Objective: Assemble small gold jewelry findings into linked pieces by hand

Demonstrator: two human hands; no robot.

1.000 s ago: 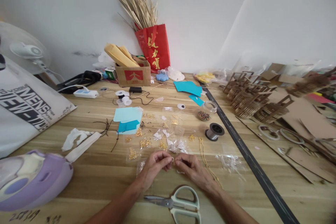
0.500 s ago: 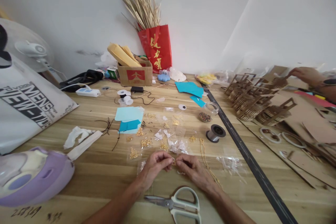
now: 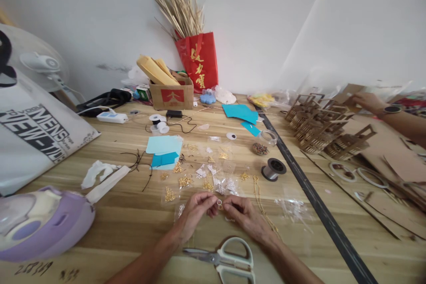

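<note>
Small ring (image 3: 219,203) pinched over a crowded counter (image 3: 116,226)

Nearest the person lies a pair of scissors (image 3: 218,259), its pale handles to the right and its blades to the left. A purple-and-cream device (image 3: 63,224) sits well off to the left. Just beyond the scissors, the left hand (image 3: 199,207) has its grip pinched on the ring, thumb against finger. The right hand (image 3: 241,213) meets it from the other side, fingers drawn together just beside the ring; whether its grip has hold of anything cannot be told. A gold chain (image 3: 261,207) trails right of that hand, with clear plastic packets (image 3: 293,207) farther right.

Past the fingers spread clusters of gold pieces (image 3: 185,181) and white pieces (image 3: 231,185). A wire spool (image 3: 273,169) sits to their right. Farther on are blue sheets (image 3: 163,144) at the left and a dish of dark beads (image 3: 260,148) at the right. Brown openwork baskets (image 3: 319,133) stand far right, another person's hand (image 3: 368,102) just behind them. Near the wall (image 3: 259,22), a cardboard box (image 3: 171,97) stands beside a red bag (image 3: 208,62) of dry stalks (image 3: 181,9).
</note>
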